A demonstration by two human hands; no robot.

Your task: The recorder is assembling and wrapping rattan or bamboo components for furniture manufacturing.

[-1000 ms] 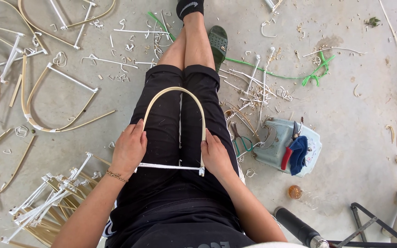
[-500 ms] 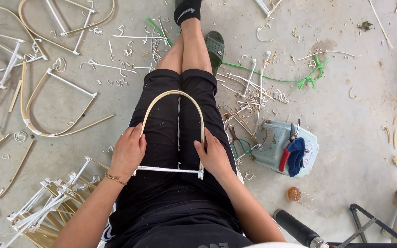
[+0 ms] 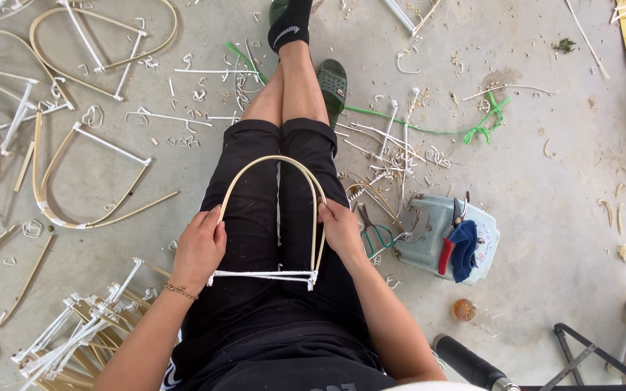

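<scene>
Hands (image 3: 201, 246) lower on arch (image 3: 273, 163); tools in tub (image 3: 429, 242)

Concrete floor (image 3: 545, 217): bent cane hoops (image 3: 88, 181), white offcuts (image 3: 393, 145), plastic tub (image 3: 436, 239).

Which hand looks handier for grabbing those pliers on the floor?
Probably the right hand: the pliers lie on the floor just beside it, while the left hand grips the arched cane frame on the far side.

My left hand (image 3: 198, 247) covers one leg of the bent cane arch (image 3: 273, 168). The top edge cuts off my sock (image 3: 289, 25) and the sandal behind it. The black frame (image 3: 595, 355) runs off the bottom.
</scene>
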